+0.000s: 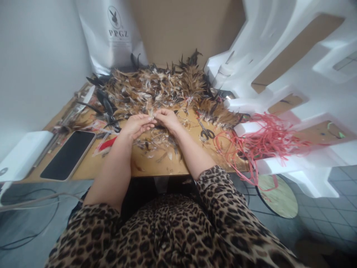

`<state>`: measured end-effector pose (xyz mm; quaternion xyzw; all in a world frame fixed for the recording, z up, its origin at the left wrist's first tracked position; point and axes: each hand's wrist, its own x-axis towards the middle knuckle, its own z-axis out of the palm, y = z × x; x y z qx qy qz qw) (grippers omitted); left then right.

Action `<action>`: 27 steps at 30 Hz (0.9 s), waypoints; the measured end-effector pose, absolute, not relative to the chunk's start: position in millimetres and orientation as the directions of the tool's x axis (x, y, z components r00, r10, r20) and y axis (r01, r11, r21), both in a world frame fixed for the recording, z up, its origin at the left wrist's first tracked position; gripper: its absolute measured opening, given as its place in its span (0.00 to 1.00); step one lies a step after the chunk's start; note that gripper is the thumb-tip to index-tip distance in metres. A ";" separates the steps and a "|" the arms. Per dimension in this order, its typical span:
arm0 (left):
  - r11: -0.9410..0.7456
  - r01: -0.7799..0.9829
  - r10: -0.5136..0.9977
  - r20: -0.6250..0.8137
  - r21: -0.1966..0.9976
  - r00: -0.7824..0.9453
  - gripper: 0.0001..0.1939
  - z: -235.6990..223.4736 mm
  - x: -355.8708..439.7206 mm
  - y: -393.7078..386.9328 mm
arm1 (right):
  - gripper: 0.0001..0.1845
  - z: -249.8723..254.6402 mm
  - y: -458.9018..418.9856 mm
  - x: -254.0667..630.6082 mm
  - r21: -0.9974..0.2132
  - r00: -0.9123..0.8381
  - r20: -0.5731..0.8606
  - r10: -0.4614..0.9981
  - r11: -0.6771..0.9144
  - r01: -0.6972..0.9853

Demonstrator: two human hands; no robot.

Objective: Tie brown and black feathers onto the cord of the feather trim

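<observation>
Over the middle of the table, my left hand pinches a small brown feather between thumb and forefinger, its other fingers curled loosely. My right hand meets it there, thumb and forefinger closed at the feather's lower end. Whether the right fingers hold the same feather or something finer is too small to tell. Behind both hands spreads a large heap of brown feathers. Loose feathers lie scattered on the table under them. Scissors with dark handles rest right of my right hand.
A black-screened phone and a white box-shaped device with a cable lie at left. Black feathers stand near the left hand. Red strips tangle over white foam pieces at right. A silver bag stands behind.
</observation>
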<state>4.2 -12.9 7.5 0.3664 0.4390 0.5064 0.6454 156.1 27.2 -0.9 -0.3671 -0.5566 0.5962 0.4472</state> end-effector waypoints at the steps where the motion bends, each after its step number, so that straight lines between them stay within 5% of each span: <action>1: 0.217 -0.327 0.976 -0.194 0.920 0.103 0.07 7.4 4.4 -13.0 | 0.16 -1.2 26.9 155.6 -0.993 -0.320 0.078 0.944 0.045 -0.110; 15: 0.246 -0.308 0.969 -0.225 0.919 0.104 0.07 3.5 3.7 -10.9 | 0.15 -2.9 26.1 150.5 -0.990 -0.240 0.135 0.961 0.119 -0.079; 27: 0.208 -0.221 0.975 -0.185 0.953 0.121 0.06 3.8 4.6 -12.6 | 0.22 -2.3 23.9 150.0 -0.970 -0.361 -0.037 0.932 -0.120 -0.210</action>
